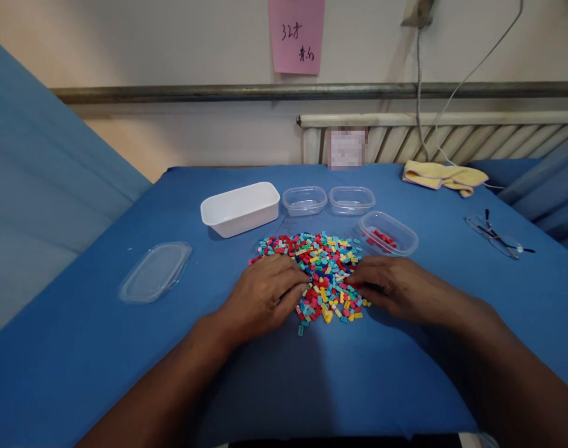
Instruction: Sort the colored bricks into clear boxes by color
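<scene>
A heap of small, many-coloured toy building bricks point(328, 261) lies in the middle of the blue-covered table, between my hands. On the heap's left side rests my left hand point(269, 289), palm down, its fingers curled together and the tips among the bricks. My right hand point(389, 283) reaches in from the other side with thumb and fingers drawn into a pinch. Whatever either set of fingertips holds is too small or hidden to make out. Just behind my right hand, a clear plastic tub point(407, 239) contains several red bricks point(381, 238).
Behind the heap stand a white oblong box point(246, 218) and two clear tubs, a left tub point(305, 202) and a right tub point(352, 202). Clear lids point(155, 272) lie at left. Glasses point(496, 235) and a yellow cloth point(445, 176) are at right, near the radiator point(479, 140).
</scene>
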Motion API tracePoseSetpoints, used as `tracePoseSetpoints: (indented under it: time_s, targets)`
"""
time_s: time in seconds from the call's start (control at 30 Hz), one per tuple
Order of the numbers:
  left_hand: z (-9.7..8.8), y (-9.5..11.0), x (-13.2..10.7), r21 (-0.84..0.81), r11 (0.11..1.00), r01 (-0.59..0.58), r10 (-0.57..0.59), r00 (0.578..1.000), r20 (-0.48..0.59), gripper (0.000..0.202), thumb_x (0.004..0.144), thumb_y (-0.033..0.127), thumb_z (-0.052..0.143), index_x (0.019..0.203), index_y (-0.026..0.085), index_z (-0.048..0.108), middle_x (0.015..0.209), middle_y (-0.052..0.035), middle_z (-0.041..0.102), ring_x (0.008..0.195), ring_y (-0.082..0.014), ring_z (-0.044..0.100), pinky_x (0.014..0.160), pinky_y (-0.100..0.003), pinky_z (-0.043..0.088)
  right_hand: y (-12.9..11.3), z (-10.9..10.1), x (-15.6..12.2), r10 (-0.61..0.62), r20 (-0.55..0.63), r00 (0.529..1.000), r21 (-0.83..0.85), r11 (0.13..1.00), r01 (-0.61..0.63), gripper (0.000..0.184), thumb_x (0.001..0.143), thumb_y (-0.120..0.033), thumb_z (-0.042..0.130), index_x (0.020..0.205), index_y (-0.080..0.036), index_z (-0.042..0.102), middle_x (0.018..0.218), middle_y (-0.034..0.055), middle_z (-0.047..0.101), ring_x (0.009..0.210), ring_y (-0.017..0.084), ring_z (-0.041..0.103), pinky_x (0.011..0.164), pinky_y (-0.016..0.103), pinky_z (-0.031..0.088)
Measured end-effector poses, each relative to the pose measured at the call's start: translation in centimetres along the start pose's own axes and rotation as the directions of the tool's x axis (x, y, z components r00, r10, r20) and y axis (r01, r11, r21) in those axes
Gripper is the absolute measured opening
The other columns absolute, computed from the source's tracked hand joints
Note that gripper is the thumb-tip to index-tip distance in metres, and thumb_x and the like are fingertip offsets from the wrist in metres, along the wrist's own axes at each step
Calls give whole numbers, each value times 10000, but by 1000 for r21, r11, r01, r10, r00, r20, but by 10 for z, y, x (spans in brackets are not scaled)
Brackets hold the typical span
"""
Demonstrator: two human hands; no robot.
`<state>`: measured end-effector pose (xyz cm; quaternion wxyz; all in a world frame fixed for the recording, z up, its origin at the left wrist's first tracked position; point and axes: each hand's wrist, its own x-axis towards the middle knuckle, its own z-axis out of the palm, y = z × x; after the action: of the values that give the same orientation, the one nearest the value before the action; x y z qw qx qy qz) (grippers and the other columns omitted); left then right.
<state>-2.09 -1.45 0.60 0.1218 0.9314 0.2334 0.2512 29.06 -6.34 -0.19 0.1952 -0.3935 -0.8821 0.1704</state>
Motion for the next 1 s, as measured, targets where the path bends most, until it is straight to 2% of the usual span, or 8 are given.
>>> tracePoseSetpoints:
  time_s: [0.2,0.37,0.63,0.73,0.83,0.93,1.0]
  targets:
    - [-2,-8,-4,23,997,75,-72,992,-104,178,1064,235,597,1051,200,771,954,-74,773,932,-220,717,868,-389,577,2,2,2,6,14,1000,11,1000,-7,203,1064,-202,601,1146,-244,782,994,65,782,882,212,722,790,347,578]
    - [0,-12,-6,18,993,115,-112,989,-100,201,1068,245,585,1000,206,769,952,-75,767,945,-221,716,892,-392,579,3,1,2,-9,26,1000,-15,1000,9,218,1072,-196,567,1179,-223,755,1034,76,783,914,224,734,814,370,586]
    - [1,-11,-6,15,996,90,-88,990,-108,198,1072,243,588,1017,195,772,961,-79,765,942,-219,714,900,-397,584,-7,1,2,99,-127,987,112,990,-85,205,1064,-226,593,1190,-216,755,997,40,827,798,167,759,712,286,554]
    - [1,-12,-6,19,997,77,-74,991,-110,191,1071,231,591,1011,191,769,958,-79,764,938,-218,713,889,-391,579,-10,-2,3,139,-178,974,153,982,-112,200,1059,-247,611,1179,-229,770,997,31,832,826,168,769,725,282,561]
    - [1,-13,-6,26,997,66,-63,991,-118,168,1065,216,603,1023,187,763,961,-76,765,941,-222,715,883,-390,577,-7,-10,1,175,-313,934,101,983,-150,197,1052,-268,618,1171,-239,773,1019,44,825,850,187,761,741,309,565]
    - [1,-14,-7,21,999,48,-44,989,-143,136,1055,204,625,1071,183,759,963,-67,767,936,-219,719,879,-385,578,4,-22,-5,223,-509,831,-7,965,-263,200,1045,-312,634,1160,-237,779,1028,66,808,831,208,733,726,345,555]
    - [2,-14,-7,19,999,32,-29,988,-151,130,1050,191,633,1089,179,756,974,-66,769,941,-217,718,877,-381,579,17,-27,-8,238,-578,780,-72,938,-340,211,1035,-337,649,1149,-228,790,1004,75,798,826,225,724,723,366,552]
